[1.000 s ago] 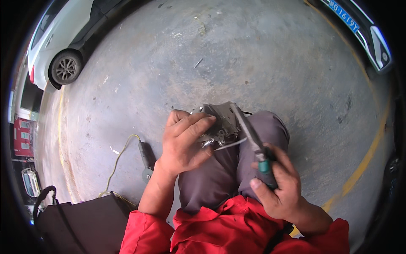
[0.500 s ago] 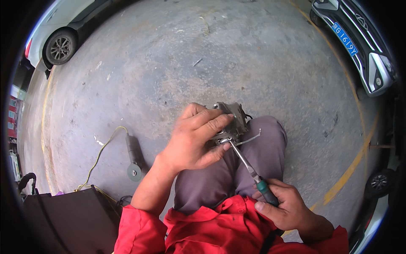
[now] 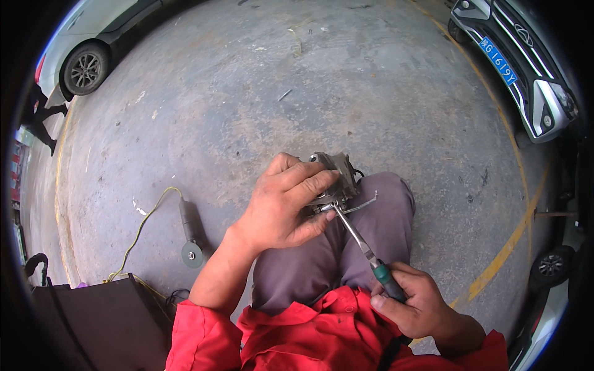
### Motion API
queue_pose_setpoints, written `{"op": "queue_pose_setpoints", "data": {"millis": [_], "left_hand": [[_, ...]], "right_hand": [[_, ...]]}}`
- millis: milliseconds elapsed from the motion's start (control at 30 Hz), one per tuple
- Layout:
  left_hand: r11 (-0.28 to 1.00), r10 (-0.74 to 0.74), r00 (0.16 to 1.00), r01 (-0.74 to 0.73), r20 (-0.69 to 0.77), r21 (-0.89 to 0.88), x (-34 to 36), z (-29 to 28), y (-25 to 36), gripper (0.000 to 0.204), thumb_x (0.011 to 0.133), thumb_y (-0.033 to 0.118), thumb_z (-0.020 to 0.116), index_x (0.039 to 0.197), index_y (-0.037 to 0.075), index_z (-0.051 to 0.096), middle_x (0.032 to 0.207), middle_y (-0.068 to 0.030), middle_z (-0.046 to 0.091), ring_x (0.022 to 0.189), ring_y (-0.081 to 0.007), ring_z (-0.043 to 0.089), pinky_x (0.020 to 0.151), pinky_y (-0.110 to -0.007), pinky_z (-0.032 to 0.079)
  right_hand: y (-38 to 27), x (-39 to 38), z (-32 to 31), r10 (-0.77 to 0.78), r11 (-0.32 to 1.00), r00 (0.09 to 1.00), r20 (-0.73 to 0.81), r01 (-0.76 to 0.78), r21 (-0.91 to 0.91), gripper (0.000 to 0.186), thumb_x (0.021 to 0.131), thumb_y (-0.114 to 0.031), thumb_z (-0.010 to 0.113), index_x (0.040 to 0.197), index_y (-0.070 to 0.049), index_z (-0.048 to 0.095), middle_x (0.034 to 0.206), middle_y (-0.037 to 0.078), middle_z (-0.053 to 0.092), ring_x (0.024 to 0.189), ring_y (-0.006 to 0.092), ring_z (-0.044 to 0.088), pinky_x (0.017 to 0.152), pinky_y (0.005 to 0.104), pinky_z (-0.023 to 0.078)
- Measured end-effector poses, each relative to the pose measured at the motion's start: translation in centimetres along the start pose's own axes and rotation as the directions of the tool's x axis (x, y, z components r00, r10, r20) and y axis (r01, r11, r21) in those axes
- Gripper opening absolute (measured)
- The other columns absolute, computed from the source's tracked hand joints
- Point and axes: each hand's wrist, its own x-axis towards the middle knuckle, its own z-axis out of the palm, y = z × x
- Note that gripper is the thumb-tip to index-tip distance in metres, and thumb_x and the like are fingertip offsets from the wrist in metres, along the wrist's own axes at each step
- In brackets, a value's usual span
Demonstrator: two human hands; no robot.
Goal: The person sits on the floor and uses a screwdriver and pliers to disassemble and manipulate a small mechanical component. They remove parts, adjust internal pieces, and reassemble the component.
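My left hand [image 3: 286,201] is closed around a grey metal mechanical part [image 3: 337,176] held above my knees; its exact kind is not clear. A thin bent metal rod [image 3: 364,203] sticks out from the part's right side. In my right hand [image 3: 416,300] is the dark green handle of a ratchet wrench [image 3: 357,236], its shaft slanting up and left. The wrench's head meets the near side of the part, close to my left thumb and a short silver socket-like piece [image 3: 325,208]. My left fingers cover much of the part.
On the floor to my left lies an angle grinder [image 3: 188,226] with a yellow cord [image 3: 141,230]. A dark box [image 3: 102,321] stands nearer. Parked cars [image 3: 86,68] [image 3: 523,68] flank the floor. A small metal piece [image 3: 284,94] lies ahead. A person's dark-clothed legs [image 3: 44,117] show far left.
A person's legs have come into view at the far left edge. The whole view has shifted slightly. Both my hands keep their hold, with the wrench at nearly the same angle.
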Motion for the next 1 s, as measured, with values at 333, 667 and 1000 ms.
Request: {"op": "queue_pose_setpoints", "data": {"millis": [333,667,1000], "left_hand": [[1.000,-0.006,1.000,0.007,0.015,-0.003,0.4,0.1,-0.1,0.052,0.073,0.029,0.083,0.117,0.005,0.069,0.111,-0.0129,0.069,0.090,-0.0330,0.060,0.083,-0.041,0.048],[0.999,0.033,0.999,-0.033,0.004,0.028,0.5,0.7,-0.4,0.053,0.070,0.030,0.083,0.115,0.004,0.070,0.108,-0.0144,0.069,0.088,-0.0323,0.060,0.081,-0.041,0.047],[0.993,0.014,1.000,-0.013,-0.006,0.115,-0.1,0.9,0.1,0.052,0.076,0.032,0.080,0.118,0.004,0.069,0.111,-0.0140,0.069,0.087,-0.0322,0.058,0.081,-0.041,0.047]], "right_hand": [[-1.2,-0.9,-0.8,0.305,0.878,0.945,0.121,-0.328,0.349,0.023,0.100,-0.022,0.069,0.097,0.001,0.065,0.076,0.002,0.058,0.071,0.0096,0.055,0.068,0.0279,0.047],[-2.2,-0.5,-3.4,0.433,0.664,0.827,0.359,-0.562,0.493,0.023,0.105,-0.025,0.063,0.096,-0.004,0.064,0.073,-0.006,0.053,0.065,0.0025,0.047,0.060,0.0238,0.041],[-3.0,1.7,-7.2,0.452,0.740,0.767,0.455,-0.608,0.289,0.031,0.102,-0.031,0.067,0.093,-0.002,0.064,0.085,0.005,0.063,0.074,0.0158,0.062,0.069,0.0308,0.050]]}}
